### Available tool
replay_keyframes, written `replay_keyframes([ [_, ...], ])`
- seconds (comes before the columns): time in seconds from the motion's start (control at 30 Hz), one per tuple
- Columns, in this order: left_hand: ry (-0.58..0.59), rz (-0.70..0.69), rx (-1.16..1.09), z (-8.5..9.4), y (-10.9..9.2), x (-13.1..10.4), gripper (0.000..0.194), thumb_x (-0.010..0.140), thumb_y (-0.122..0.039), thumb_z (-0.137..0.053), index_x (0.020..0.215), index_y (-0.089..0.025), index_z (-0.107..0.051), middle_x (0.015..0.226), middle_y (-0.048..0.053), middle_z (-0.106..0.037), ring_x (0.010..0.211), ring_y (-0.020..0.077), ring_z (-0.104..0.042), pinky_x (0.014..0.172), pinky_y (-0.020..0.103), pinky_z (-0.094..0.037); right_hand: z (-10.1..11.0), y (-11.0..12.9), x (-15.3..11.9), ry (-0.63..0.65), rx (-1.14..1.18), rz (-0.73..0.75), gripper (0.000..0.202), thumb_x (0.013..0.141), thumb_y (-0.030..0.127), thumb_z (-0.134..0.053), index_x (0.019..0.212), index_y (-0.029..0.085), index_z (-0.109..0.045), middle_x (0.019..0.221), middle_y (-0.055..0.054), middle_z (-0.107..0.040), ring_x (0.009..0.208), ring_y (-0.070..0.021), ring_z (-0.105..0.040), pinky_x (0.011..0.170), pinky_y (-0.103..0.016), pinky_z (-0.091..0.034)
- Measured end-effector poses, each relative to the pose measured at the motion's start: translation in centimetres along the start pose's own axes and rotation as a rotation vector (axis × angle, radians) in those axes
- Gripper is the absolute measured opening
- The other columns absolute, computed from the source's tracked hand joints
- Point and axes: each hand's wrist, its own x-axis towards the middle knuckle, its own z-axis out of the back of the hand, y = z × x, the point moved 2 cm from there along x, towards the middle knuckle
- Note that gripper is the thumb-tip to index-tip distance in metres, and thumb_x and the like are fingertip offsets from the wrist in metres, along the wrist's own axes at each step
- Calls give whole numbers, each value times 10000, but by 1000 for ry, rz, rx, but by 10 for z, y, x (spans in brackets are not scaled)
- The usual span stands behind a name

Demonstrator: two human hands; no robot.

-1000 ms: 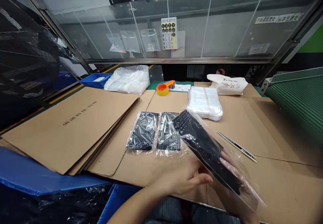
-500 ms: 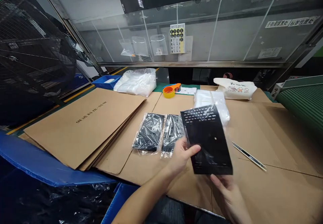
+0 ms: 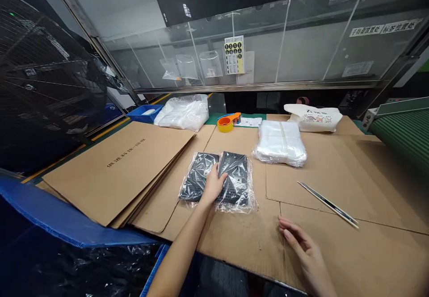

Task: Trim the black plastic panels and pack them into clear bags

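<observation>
Two black perforated panels in clear plastic bags lie side by side on the cardboard, the left bagged panel (image 3: 200, 176) and the right bagged panel (image 3: 237, 178). My left hand (image 3: 214, 183) is closed on the left edge of the right one, thumb on top and fingertips down in the gap between the two. Whether more panels lie underneath, I cannot tell. My right hand (image 3: 301, 248) hovers near the front edge of the table, holding nothing, its fingers loosely curved and thumb apart. Beyond it lies a slim, pointed tweezer-like tool (image 3: 328, 204).
Flat cardboard sheets (image 3: 117, 167) are stacked at left, above a blue bin (image 3: 67, 225). Behind the panels are a bundle of clear bags (image 3: 280, 140), an orange tape dispenser (image 3: 228, 122), a plastic-wrapped pack (image 3: 182, 111) and a white pouch (image 3: 313, 118). A green conveyor (image 3: 402, 127) borders the right.
The black bagged panel held up in my left hand has come down to the table at the right-hand spot. My right hand has come away from it and is empty.
</observation>
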Motion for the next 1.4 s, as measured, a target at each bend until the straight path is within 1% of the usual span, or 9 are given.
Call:
replay_keyframes([
  [0.2, -28, -172, 197, -11, -8, -16, 466, 864, -61, -448, 1324, -125, -414, 1378, 191, -411, 1318, 283, -447, 1103, 481, -357, 1, 1, 0, -8, -10, 1, 518, 647, 703, -724, 894, 251, -778, 1162, -110, -678, 1149, -298, -596, 1033, -367, -429],
  [0.4, 71, -343, 568, -22, -36, -36, 411, 897, -74, -422, 1294, -147, -502, 1530, 169, -310, 1473, 349, -136, 1161, 607, -192, 0, 1, 0, -22, -43, -19, 554, 614, 729, -721, 877, 245, -782, 1139, -113, -687, 1150, -297, -595, 1020, -341, -440],
  [0.47, 181, -367, 733, -29, -46, -39, 395, 937, -254, -473, 1327, -196, -492, 1546, 127, -325, 1471, 364, -131, 1121, 686, -196, -1, 2, 0, -39, -54, -20, 559, 614, 735, -714, 875, 246, -781, 1144, -111, -685, 1146, -296, -597, 1024, -345, -437],
  [0.53, 288, -333, 788, -37, -51, -37, 527, 908, -465, -513, 1381, -241, -451, 1571, 88, -293, 1466, 390, -119, 1064, 763, -195, -1, 2, 0, -53, -56, -21, 558, 612, 739, -712, 868, 248, -780, 1146, -109, -684, 1145, -295, -596, 1023, -348, -436],
  [0.6, 334, -283, 808, -45, -52, -33, 671, 866, -541, -520, 1457, -266, -358, 1592, 63, -244, 1458, 411, -119, 1023, 805, -189, -2, 3, -1, -55, -50, -18, 554, 608, 737, -716, 863, 249, -779, 1150, -109, -682, 1155, -296, -590, 1022, -351, -437],
  [0.73, 261, -241, 831, -51, -51, -28, 750, 830, -452, -506, 1513, -272, -252, 1589, 42, -255, 1417, 396, -227, 1012, 759, -277, 0, 0, -2, -85, -37, 5, 549, 616, 724, -722, 871, 241, -777, 1128, -114, -689, 1097, -298, -621, 1023, -383, -442],
  [0.97, 175, -180, 820, -48, -54, -29, 668, 849, -419, -466, 1475, -212, -351, 1559, 90, -319, 1382, 386, -274, 990, 707, -349, 4, -9, -3, -89, -59, 63, 492, 704, 680, -688, 904, 237, -767, 1162, -107, -675, 1115, -294, -608, 1024, -398, -450],
  [1.27, 189, -206, 821, -56, -46, -28, 604, 879, -386, -502, 1440, -178, -417, 1552, 172, -307, 1399, 444, -248, 971, 787, -274, 2, -7, -5, -88, -84, 74, 484, 722, 666, -680, 904, 225, -764, 1129, -112, -685, 1090, -297, -619, 1023, -400, -455],
  [1.4, 178, -285, 883, -56, -50, -35, 618, 903, -453, -519, 1440, -164, -417, 1535, 219, -314, 1432, 433, -211, 1043, 780, -145, 2, -6, -6, -72, -81, 62, 496, 731, 682, -666, 907, 230, -767, 1097, -104, -698, 1059, -276, -635, 1007, -360, -468],
])
